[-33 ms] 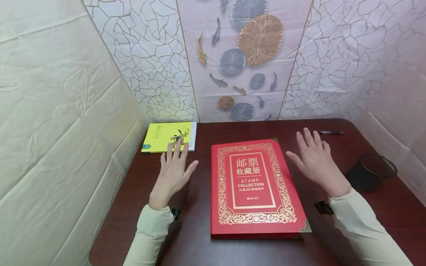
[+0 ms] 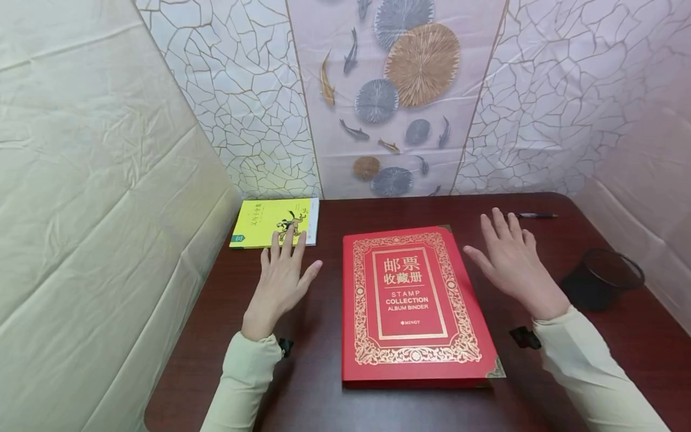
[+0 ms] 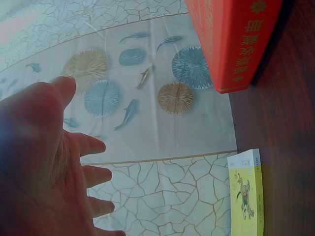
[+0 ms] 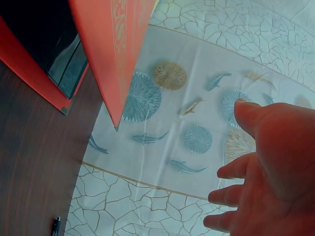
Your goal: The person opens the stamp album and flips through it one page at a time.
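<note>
No visible change: bare left hand and right hand grip nothing, fingers spread, flanking rectangular red-and-gold hard-cover stamp album; handling seemingly not begun.

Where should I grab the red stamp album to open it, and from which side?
Probably the red stamp album is best taken by its front cover's right edge, coming from the right with your right hand. It lies flat, spine on the left; the right wrist view shows the covers apart along that edge.
</note>
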Available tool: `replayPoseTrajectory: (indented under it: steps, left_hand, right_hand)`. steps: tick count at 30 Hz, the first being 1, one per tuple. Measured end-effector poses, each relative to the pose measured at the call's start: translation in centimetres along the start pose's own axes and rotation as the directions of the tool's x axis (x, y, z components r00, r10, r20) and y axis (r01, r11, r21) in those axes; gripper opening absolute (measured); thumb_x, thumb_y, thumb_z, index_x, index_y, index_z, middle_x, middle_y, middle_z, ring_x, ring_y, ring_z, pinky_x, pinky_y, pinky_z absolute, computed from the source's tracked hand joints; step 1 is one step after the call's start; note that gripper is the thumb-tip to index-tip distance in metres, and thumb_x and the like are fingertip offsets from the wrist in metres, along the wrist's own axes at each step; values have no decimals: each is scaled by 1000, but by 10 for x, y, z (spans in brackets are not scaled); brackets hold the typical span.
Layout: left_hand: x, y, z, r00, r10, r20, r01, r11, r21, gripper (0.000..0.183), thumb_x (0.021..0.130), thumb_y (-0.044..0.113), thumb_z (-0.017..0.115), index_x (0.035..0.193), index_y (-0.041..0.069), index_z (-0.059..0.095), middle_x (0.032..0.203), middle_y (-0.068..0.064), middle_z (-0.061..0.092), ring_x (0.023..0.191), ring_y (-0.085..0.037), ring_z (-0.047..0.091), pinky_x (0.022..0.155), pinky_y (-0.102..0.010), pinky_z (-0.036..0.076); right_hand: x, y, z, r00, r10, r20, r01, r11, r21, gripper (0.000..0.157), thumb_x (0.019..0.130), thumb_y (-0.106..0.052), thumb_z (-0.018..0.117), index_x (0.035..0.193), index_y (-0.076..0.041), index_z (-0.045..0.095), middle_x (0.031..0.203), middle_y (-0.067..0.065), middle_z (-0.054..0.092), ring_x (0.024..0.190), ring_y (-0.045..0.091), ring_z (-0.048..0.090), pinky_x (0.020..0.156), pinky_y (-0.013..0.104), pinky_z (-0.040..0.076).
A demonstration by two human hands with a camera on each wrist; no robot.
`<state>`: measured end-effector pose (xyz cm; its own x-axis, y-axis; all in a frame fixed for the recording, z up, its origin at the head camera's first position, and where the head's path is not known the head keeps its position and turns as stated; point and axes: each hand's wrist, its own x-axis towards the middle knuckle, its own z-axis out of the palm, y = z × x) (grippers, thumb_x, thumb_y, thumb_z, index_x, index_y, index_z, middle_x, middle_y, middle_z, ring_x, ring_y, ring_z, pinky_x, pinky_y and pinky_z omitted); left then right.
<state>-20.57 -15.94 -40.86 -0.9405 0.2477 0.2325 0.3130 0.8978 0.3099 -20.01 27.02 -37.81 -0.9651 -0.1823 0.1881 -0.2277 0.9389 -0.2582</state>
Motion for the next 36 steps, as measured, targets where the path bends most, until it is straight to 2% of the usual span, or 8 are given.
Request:
replayPoseTrajectory:
  steps: [6,9,15,18,22,26,30,36]
  left_hand:
    - [2,1,-1,1000,1,11,-1,1000,8,81,104,55,49,165,8,25,174,-14,6,157,-51,3,119,-74,14]
    - [3,0,0,1000,-1,10,1,1000,3,81,103,55,49,165,8,25,174,-14,6,157,-51,4,119,-74,14]
    - [4,0,5,1000,-7,25,7,1000,4,82,104,56,48,166,10,21,175,-12,-1,158,-49,0,119,-75,13]
    - [4,0,7,999,-13,32,13,1000,-3,82,104,57,47,166,10,20,175,-13,-1,158,-48,-1,119,-75,12]
    - [3,2,7,999,-17,38,17,1000,-21,85,103,56,50,166,9,19,174,-17,3,158,-48,-2,119,-75,11]
    - [1,4,7,998,-23,56,25,999,-30,87,102,56,51,166,8,18,174,-18,3,158,-48,-3,119,-75,10]
    - [0,7,7,998,-21,63,24,998,-51,88,101,57,51,166,8,18,174,-18,4,158,-48,-4,120,-74,9]
    - [0,17,6,997,3,72,3,997,-78,89,100,58,52,166,9,18,173,-19,10,158,-48,1,120,-74,9]
  right_hand:
    - [3,2,3,998,9,60,-9,1000,-1,84,106,-45,53,157,15,23,161,42,16,148,64,11,111,80,16]
    - [5,1,7,996,10,84,-11,1000,14,82,105,-42,55,155,17,24,158,44,22,145,65,16,110,80,17]
    - [7,-3,17,988,14,153,-22,999,50,80,103,-35,60,151,21,27,148,46,38,136,63,37,106,79,29]
    - [9,-4,21,975,33,220,-51,996,76,84,103,-38,60,150,23,26,147,46,40,133,61,44,104,77,35]
    - [9,-6,23,946,63,318,-116,982,151,91,102,-41,61,151,23,22,146,46,41,132,59,48,101,71,44]
    - [8,-6,25,922,65,382,-155,965,210,93,100,-42,64,151,23,21,134,42,54,118,50,62,93,62,55]
    - [4,-6,25,917,56,396,-158,960,231,90,99,-39,67,150,22,25,121,35,63,101,38,69,83,53,60]
    - [1,-6,21,938,-3,347,-98,956,275,77,97,-29,71,145,19,35,108,26,67,91,28,67,78,48,59]
